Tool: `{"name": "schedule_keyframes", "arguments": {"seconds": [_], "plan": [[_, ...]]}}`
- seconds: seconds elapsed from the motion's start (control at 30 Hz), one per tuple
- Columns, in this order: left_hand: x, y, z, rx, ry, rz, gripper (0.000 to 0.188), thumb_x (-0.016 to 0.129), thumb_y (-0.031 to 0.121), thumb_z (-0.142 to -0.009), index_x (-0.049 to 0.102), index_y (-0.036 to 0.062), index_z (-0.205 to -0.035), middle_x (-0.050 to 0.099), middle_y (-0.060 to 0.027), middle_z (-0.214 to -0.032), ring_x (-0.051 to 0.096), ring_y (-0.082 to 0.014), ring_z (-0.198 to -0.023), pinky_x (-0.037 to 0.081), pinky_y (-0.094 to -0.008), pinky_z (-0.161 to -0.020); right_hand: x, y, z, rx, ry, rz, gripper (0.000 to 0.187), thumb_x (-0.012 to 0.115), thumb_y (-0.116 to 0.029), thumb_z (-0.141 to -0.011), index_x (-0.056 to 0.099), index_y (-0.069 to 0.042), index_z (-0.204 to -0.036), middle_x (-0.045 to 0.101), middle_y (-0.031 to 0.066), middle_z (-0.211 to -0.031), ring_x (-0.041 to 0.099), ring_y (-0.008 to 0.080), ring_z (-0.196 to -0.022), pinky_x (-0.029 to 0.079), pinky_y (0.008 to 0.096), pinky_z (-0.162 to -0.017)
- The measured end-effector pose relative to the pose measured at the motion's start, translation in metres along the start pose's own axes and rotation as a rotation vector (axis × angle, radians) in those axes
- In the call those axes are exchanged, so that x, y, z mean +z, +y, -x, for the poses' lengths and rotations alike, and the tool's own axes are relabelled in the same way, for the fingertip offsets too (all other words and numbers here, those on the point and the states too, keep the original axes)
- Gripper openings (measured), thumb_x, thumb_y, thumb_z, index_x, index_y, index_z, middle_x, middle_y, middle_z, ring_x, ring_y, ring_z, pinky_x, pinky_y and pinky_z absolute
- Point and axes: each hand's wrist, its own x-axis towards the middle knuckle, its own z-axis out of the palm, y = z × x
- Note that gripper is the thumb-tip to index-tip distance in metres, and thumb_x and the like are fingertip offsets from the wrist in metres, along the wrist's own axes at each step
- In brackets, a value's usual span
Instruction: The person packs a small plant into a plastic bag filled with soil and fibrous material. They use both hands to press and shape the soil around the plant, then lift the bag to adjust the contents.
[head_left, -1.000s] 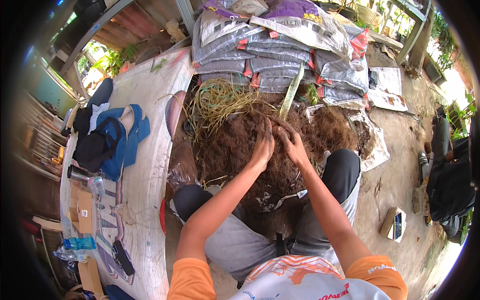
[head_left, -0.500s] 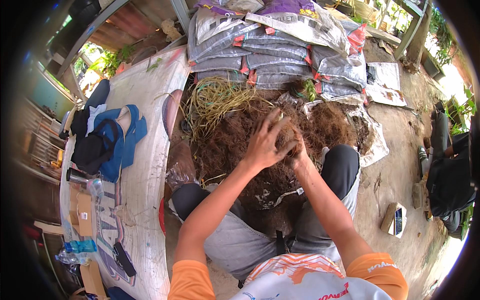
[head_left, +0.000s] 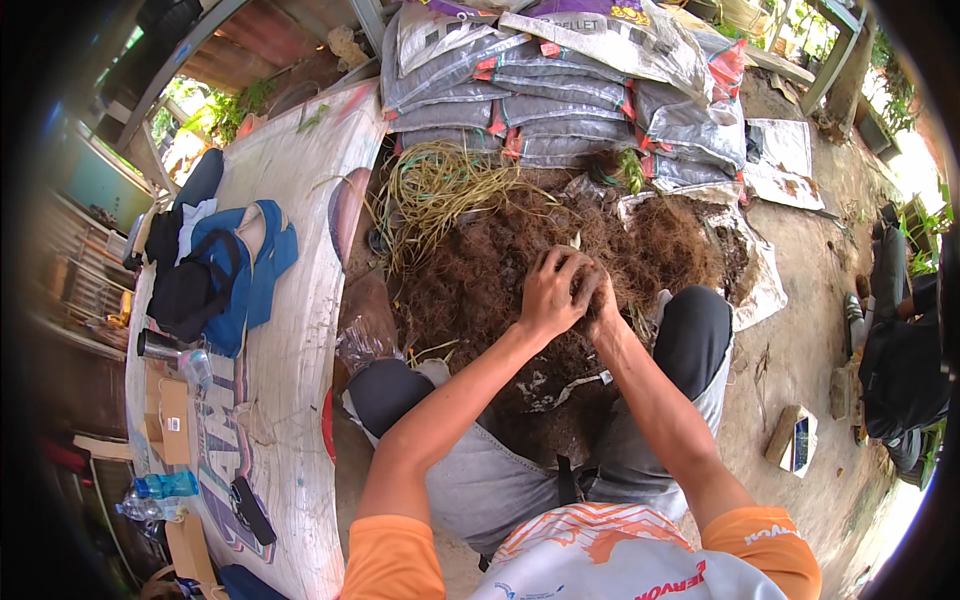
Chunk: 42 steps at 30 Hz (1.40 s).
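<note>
Both hands are cupped together over a heap of brown fibre [head_left: 455,275]. My left hand [head_left: 553,293] curls its soiled fingers around a fibrous clump. From the other side my right hand [head_left: 604,308] presses against the same clump, which is mostly hidden between the palms. A small pale pointed tip [head_left: 575,241] shows just above the fingers; I cannot tell whether it belongs to the clump. Behind and to the left of the hands lies a tangle of yellowish dry strands [head_left: 435,195].
Stacked grey sacks [head_left: 565,105] form a wall behind the heap. A pale board [head_left: 295,330] on the left carries a blue bag [head_left: 265,265], bottles and a phone [head_left: 252,511]. On the right, a person in dark clothing [head_left: 905,360] sits near a small block [head_left: 792,440].
My hands have come closer together and slightly lower. The left fingers, spread before, are now curled over the clump. The view has shifted a little.
</note>
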Motion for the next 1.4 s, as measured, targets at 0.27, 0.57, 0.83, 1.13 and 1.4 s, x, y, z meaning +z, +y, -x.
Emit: {"name": "schedule_keyframes", "arguments": {"seconds": [0.27,0.57,0.83,1.13,1.4], "plan": [[-0.027,0.000,-0.013,-0.062,0.036,0.133,0.033,0.062,0.019,-0.084,0.055,0.0056,-0.113,0.053,-0.0192,-0.111,0.054,-0.0356,-0.106,0.044,-0.0477,-0.094,0.026,-0.020,0.008,0.087,-0.024,0.032,0.032,0.047,-0.036,-0.095,0.055,-0.010,-0.113,0.061,0.0061,-0.104,0.059,0.0195,-0.096,0.052,0.0345,-0.085],[-0.012,-0.007,0.001,-0.208,0.052,0.153,0.021,0.052,0.016,-0.091,0.054,-0.0036,-0.099,0.052,-0.0302,-0.112,0.048,-0.0421,-0.114,0.039,-0.0491,-0.099,0.027,-0.015,0.003,0.085,0.128,0.333,0.038,0.050,-0.038,-0.091,0.057,-0.011,-0.117,0.056,0.0069,-0.111,0.055,0.0213,-0.101,0.044,0.0376,-0.087],[-0.047,-0.009,-0.033,-0.092,-0.155,0.421,0.050,0.046,0.049,-0.093,0.061,0.0039,-0.107,0.060,-0.0152,-0.109,0.055,-0.0288,-0.109,0.042,-0.0437,-0.097,0.018,-0.025,0.008,0.366,-0.264,-0.263,0.039,0.038,-0.040,-0.096,0.054,-0.013,-0.118,0.061,0.0071,-0.110,0.063,0.0249,-0.095,0.053,0.0399,-0.085],[-0.021,0.011,-0.010,-0.002,-0.031,-0.038,0.015,0.063,0.013,-0.081,0.059,-0.0013,-0.082,0.056,-0.0178,-0.084,0.057,-0.0372,-0.080,0.046,-0.0445,-0.068,0.002,0.010,0.002,0.096,0.068,0.159,0.029,0.047,-0.038,-0.095,0.057,-0.014,-0.109,0.058,0.0021,-0.097,0.058,0.0150,-0.086,0.049,0.0319,-0.076],[-0.005,0.001,-0.001,0.014,0.056,-0.040,0.022,0.062,0.021,-0.085,0.058,0.0006,-0.078,0.058,-0.0159,-0.081,0.058,-0.0340,-0.078,0.046,-0.0440,-0.070,0.000,0.002,0.004,0.106,0.163,0.305,0.029,0.047,-0.036,-0.095,0.058,-0.012,-0.106,0.061,0.0034,-0.096,0.060,0.0160,-0.088,0.050,0.0302,-0.077]]}}
